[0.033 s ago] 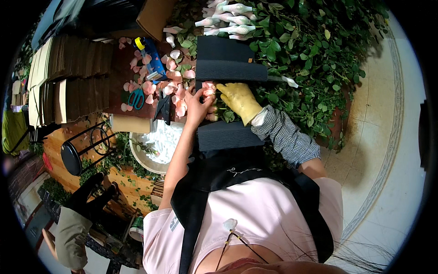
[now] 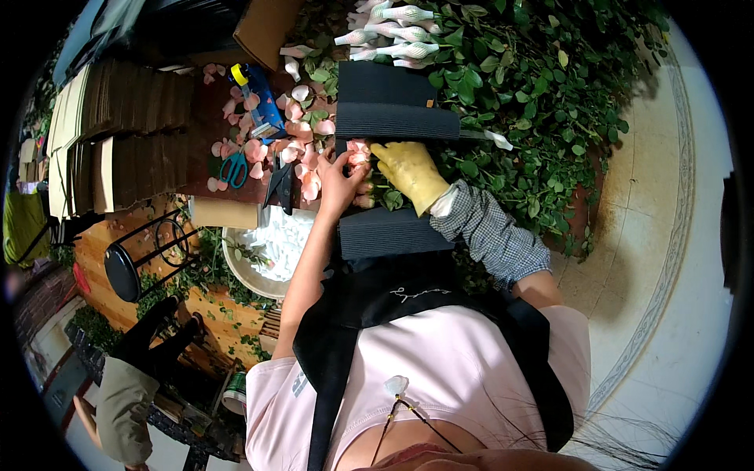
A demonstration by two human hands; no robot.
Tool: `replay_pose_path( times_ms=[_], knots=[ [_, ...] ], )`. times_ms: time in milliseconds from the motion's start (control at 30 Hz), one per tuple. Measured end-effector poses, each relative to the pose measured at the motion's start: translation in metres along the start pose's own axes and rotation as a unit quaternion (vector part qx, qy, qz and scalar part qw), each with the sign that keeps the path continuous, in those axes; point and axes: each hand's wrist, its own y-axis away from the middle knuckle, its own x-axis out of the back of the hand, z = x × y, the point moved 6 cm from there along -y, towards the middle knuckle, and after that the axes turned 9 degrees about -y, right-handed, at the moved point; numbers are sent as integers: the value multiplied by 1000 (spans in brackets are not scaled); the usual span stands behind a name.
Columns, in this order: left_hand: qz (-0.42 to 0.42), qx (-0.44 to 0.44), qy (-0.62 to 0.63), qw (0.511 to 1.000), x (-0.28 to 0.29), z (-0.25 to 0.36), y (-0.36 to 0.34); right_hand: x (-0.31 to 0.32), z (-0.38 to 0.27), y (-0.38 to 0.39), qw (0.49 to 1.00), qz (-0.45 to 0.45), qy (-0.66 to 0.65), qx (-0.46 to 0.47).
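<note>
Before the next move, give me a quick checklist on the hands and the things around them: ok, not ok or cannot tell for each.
1. Left hand at the pink roses: ok, fingers against them.
2. Right hand covered: ok, it wears a yellow glove.
3. Left hand covered: not ok, it is bare.
4. Right hand's grip: cannot tell, the view hides what its fingers may hold.
5. Surface beside the left hand free of loose petals: not ok, they are scattered there.
6. Teal scissors apart from both hands: ok, lying off to the left.
</note>
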Motion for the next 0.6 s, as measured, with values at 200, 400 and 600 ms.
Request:
replay_pose_path(
  times_ms=[200, 400, 600],
  knots=[
    [-21, 17, 125, 992, 27, -34, 3, 4, 0, 4, 993, 70, -80, 46],
    [82, 91, 120, 985, 63, -47, 11, 7, -7, 5, 996, 55, -37, 52],
    [93, 4, 43, 995, 53, 27, -14, 3, -4, 3, 998, 41, -26, 34]
  ],
)
